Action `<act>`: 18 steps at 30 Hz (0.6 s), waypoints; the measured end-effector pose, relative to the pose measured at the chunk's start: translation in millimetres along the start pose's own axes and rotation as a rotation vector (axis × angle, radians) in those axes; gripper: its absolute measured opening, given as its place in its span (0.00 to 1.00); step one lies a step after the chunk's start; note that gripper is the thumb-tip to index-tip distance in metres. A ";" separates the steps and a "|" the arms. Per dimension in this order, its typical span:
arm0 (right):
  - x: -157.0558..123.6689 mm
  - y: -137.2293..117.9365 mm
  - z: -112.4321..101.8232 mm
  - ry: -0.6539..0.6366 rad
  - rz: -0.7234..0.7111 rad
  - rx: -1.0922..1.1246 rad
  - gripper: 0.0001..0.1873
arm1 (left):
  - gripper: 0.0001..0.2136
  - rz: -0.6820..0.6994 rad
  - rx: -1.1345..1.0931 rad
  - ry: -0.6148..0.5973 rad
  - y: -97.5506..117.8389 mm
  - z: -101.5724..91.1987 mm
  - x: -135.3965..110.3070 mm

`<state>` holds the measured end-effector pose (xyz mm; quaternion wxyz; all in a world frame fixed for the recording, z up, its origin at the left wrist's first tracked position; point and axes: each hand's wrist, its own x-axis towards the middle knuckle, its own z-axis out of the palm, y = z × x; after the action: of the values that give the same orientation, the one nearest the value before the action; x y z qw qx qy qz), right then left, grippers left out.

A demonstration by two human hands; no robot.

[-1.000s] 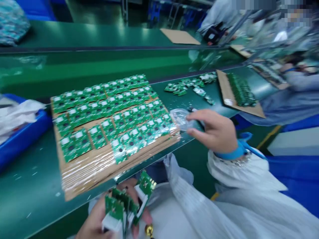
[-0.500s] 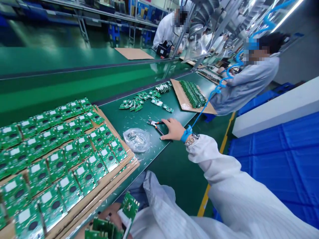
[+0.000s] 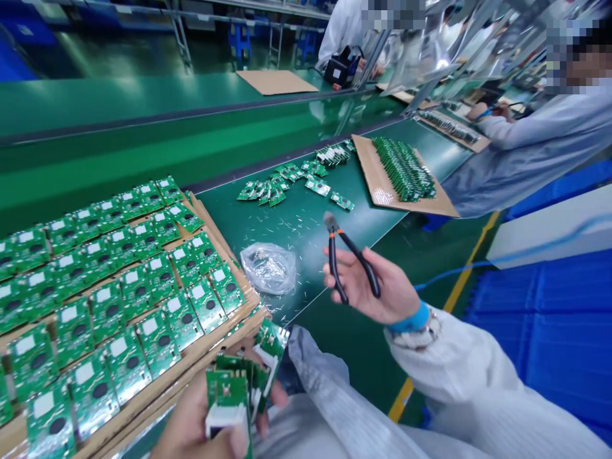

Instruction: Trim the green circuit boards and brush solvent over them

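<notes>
My right hand (image 3: 370, 290), palm up with fingers curled, holds a pair of diagonal cutters (image 3: 354, 261) over the bench edge. The tool has black handles with orange bands, spread apart, and its jaws point away from me. At the bottom, my left hand (image 3: 191, 408) grips several small green circuit boards (image 3: 229, 395) with white parts on them. Its thumb presses the nearest board. Between the hands, on the bench, lies a clear plastic bag (image 3: 268, 269) with thin metal clippings in and around it.
Rows of green circuit boards (image 3: 138, 290) cover stacked cardboard (image 3: 210, 223) on the left. A loose pile of boards (image 3: 268, 188) lies farther back, near a cardboard sheet (image 3: 370, 175) bearing densely packed boards. Co-workers in pale coats sit beyond. A blue coiled cord runs from my right wrist.
My right hand has lifted the diagonal cutters off the bench and turned palm up, closer to me. My left hand has risen further into view with the circuit boards. The view has shifted.
</notes>
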<state>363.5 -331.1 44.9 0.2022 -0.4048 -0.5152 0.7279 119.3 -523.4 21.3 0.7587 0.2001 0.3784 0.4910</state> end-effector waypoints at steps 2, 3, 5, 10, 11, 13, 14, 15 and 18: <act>-12.1 12.7 22.2 -0.079 0.071 0.298 0.28 | 0.19 0.005 0.022 0.027 2.0 5.7 4.1; -16.2 18.7 31.6 -0.120 0.089 0.404 0.28 | 0.18 0.008 0.051 0.032 3.9 9.5 6.4; -20.8 28.7 44.5 -0.183 0.095 0.544 0.30 | 0.17 0.019 0.143 0.020 8.8 18.1 11.9; -20.3 34.3 37.3 -0.033 -0.110 0.275 0.26 | 0.15 0.144 0.427 -0.009 19.5 34.6 23.8; -20.4 31.9 31.7 0.043 -0.193 0.082 0.25 | 0.14 0.204 0.501 0.022 20.7 36.0 24.8; -21.7 24.3 21.5 0.182 -0.372 -0.382 0.26 | 0.13 0.337 0.652 0.113 22.4 37.4 25.5; -22.5 19.8 17.8 0.230 -0.456 -0.607 0.27 | 0.14 0.391 0.718 0.150 23.1 37.8 25.5; -23.2 15.3 15.5 0.257 -0.530 -0.803 0.28 | 0.15 0.429 0.776 0.171 23.7 38.4 25.5; -23.3 5.0 15.0 0.254 -0.674 -1.144 0.29 | 0.16 0.499 0.898 0.190 24.3 42.8 25.5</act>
<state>366.0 -358.4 51.4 0.2310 -0.3476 -0.8899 0.1842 143.8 -487.0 55.3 0.4202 0.5443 0.5597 0.4624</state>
